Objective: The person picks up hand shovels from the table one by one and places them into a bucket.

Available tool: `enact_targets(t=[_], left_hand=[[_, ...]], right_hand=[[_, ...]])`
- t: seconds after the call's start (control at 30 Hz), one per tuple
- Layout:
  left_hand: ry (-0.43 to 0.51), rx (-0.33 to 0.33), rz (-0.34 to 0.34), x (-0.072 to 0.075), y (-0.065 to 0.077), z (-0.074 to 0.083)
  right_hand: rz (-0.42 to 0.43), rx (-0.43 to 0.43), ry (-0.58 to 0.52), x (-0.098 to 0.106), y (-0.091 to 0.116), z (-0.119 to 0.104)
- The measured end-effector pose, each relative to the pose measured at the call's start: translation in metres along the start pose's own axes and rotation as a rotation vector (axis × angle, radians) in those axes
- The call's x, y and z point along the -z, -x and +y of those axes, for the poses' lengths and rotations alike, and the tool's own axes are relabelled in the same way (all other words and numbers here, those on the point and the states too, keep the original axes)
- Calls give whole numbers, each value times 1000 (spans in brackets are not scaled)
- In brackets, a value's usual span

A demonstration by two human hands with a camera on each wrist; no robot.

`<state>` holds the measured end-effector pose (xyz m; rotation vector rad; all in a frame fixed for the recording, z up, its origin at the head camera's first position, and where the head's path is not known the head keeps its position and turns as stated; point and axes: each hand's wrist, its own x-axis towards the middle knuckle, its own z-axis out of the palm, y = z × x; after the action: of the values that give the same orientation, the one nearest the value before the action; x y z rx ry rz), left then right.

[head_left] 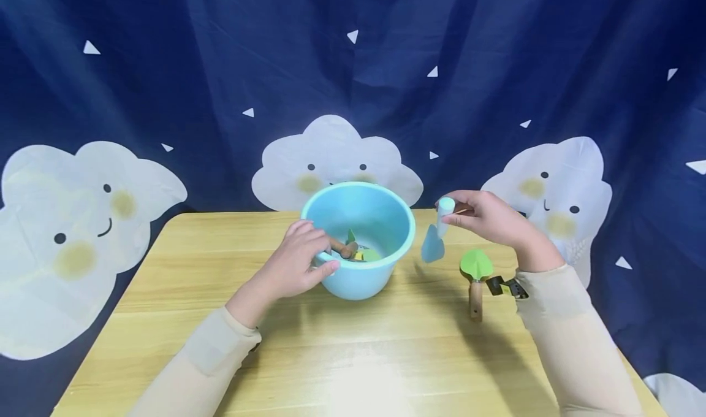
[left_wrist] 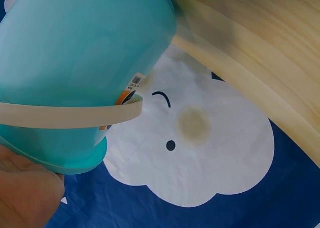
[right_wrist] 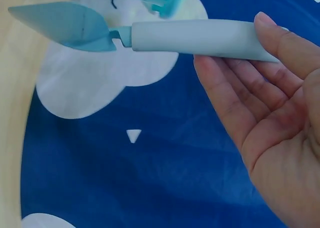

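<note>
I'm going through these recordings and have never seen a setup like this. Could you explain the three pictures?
There is no machine: a person works bare-handed. The wide picture comes from a camera worn on the head; the other two come from one on each wrist. The left hand grips the rim of a light blue bucket, which stands on a wooden table with wooden-handled tools inside. The right hand holds a blue trowel by its handle, beside the bucket. A green trowel lies on the table nearby.

Navy cloud-print fabric (head_left: 309,55) hangs behind a wooden table (head_left: 193,263).
</note>
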<state>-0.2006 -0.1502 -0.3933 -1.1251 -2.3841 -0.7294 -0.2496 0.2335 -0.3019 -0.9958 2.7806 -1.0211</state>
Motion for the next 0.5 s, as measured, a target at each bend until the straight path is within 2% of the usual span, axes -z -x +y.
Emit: enact_targets(t=[0.5], left_hand=[[-8, 7, -11, -2, 0, -2]], right_hand=[[0, 60, 48, 29, -1, -19]])
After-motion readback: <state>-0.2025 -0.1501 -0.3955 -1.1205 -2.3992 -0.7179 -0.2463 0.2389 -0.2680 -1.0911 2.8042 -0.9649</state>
